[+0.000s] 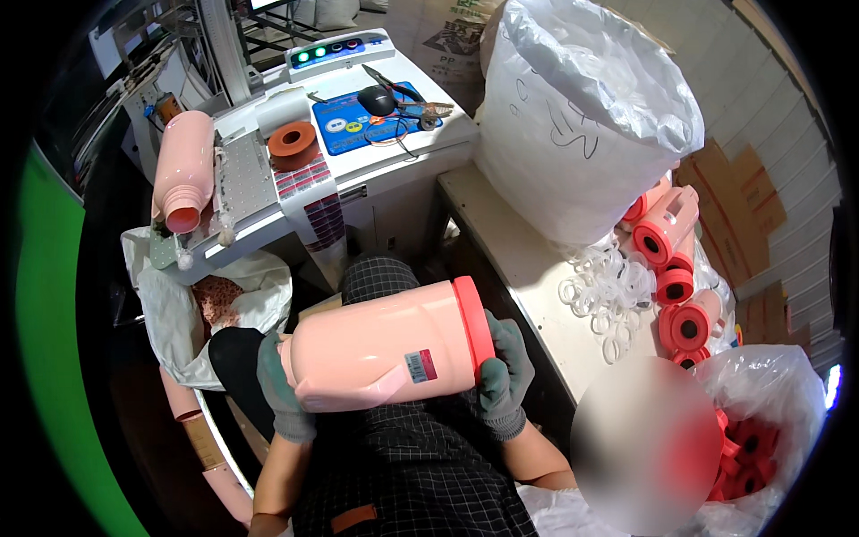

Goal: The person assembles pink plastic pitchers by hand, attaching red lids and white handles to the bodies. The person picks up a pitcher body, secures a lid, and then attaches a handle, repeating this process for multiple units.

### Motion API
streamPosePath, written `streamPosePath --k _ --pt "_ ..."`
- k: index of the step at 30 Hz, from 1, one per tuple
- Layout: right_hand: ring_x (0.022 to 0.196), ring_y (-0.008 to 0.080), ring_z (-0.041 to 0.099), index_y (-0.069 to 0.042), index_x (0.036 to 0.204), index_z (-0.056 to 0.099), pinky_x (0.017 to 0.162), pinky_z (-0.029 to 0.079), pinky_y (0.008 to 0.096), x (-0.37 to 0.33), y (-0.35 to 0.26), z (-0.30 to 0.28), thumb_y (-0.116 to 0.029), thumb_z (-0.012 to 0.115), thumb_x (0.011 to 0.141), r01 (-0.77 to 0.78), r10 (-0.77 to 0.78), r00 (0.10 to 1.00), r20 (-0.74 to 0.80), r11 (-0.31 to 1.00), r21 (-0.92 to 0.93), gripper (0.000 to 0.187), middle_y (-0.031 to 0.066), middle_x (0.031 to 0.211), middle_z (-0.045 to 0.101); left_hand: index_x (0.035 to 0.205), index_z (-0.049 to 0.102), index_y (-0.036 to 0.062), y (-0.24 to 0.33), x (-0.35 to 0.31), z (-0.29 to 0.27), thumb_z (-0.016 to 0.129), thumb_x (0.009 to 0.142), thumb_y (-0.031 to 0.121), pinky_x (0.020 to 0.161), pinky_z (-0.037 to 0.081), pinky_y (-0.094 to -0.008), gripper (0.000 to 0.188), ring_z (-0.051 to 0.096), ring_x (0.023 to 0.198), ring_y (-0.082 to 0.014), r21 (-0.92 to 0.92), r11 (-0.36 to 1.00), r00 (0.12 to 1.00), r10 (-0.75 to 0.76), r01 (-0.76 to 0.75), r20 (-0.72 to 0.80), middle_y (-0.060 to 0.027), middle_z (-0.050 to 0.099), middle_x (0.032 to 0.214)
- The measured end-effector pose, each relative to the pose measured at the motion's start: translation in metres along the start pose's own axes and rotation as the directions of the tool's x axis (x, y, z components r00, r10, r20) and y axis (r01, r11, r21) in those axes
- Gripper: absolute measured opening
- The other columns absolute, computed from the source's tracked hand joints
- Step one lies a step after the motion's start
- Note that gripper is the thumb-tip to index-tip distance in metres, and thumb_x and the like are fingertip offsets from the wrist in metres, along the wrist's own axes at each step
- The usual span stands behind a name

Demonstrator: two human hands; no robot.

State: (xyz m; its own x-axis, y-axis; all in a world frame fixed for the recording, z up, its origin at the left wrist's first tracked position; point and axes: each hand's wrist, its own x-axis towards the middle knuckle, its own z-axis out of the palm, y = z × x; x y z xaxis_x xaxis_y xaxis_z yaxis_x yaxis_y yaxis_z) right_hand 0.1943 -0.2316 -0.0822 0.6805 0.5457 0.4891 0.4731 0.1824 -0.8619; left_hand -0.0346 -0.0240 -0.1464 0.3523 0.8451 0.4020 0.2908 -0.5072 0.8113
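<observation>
pink jug (385,336): lies on its side in mid-air over the lap, short of the near edge of the white desk (454,136) and left of the left edge of the beige desk (519,259).
left hand (281,394): gloved, fingers curled part-way in around the narrow neck end, which it has hold of.
right hand (507,376): gloved, bent into a wide curve, thumb on the near side of the red end piece (474,331) and fingers round its outer face, gripping it.
grip: seems best shared evenly, the left bearing the neck while the right steadies the rim; squeezing one end alone could let the smooth body roll.
handle (358,391): on the near side, low; a useful guide to how far the jug is turned.
label (420,366): in plain sight near the red end piece; fingers are better off its face and corners.
red rim: worth a look all round for an even seam; the side turned away cannot be judged.
clearance: pink bottle (185,166) sits at the left end of the white desk, so wide swings that way risk a knock.
</observation>
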Motion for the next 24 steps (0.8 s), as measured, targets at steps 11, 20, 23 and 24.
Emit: streamPosePath --k 11,20,23,24 --pt "0.1 0.0175 0.059 0.003 0.126 0.068 0.094 0.046 0.0336 -0.003 -0.003 -0.022 -0.062 0.042 0.106 -0.385 0.388 0.919 0.065 0.853 0.352 0.073 0.0053 0.103 0.062 0.107 0.061 -0.0019 -0.041 0.003 0.005 0.062 0.099 0.035 0.078 0.05 -0.0297 0.037 0.061 0.087 -0.0155 -0.04 0.999 0.993 0.023 -0.018 0.12 -0.0074 0.065 0.097" --pt "0.153 0.0304 0.036 0.0 0.162 0.035 0.127 0.026 0.042 0.061 0.022 -0.023 -0.068 0.037 0.107 -0.403 0.188 0.903 0.386 0.684 0.608 0.088 0.0189 0.164 0.041 0.109 0.06 0.0007 0.035 0.009 0.017 0.05 0.105 0.017 0.076 0.051 -0.0249 0.019 0.061 0.088 -0.0093 -0.534 0.809 0.969 -0.216 0.246 0.119 -0.0035 0.063 0.095" --pt "0.154 0.0307 0.035 -0.004 0.163 0.033 0.128 0.026 0.0446 0.054 0.018 -0.029 -0.06 0.041 0.109 -0.421 0.343 0.901 0.265 0.545 0.725 0.079 0.017 0.166 0.037 0.114 0.059 0.0001 0.029 0.007 0.008 0.05 0.105 0.022 0.081 0.051 -0.0271 0.025 0.062 0.091 -0.0119 -0.627 0.714 0.938 -0.337 0.312 0.083 -0.0053 0.064 0.098" --pt "0.154 0.0313 0.035 -0.005 0.163 0.033 0.128 0.027 0.0456 0.054 0.006 -0.037 -0.057 0.042 0.109 -0.414 0.39 0.893 0.224 0.521 0.746 0.075 0.0165 0.167 0.036 0.116 0.058 -0.0003 0.025 0.007 0.004 0.051 0.105 0.025 0.083 0.051 -0.0281 0.028 0.062 0.093 -0.013 -0.647 0.697 0.934 -0.352 0.31 0.068 -0.006 0.064 0.1"
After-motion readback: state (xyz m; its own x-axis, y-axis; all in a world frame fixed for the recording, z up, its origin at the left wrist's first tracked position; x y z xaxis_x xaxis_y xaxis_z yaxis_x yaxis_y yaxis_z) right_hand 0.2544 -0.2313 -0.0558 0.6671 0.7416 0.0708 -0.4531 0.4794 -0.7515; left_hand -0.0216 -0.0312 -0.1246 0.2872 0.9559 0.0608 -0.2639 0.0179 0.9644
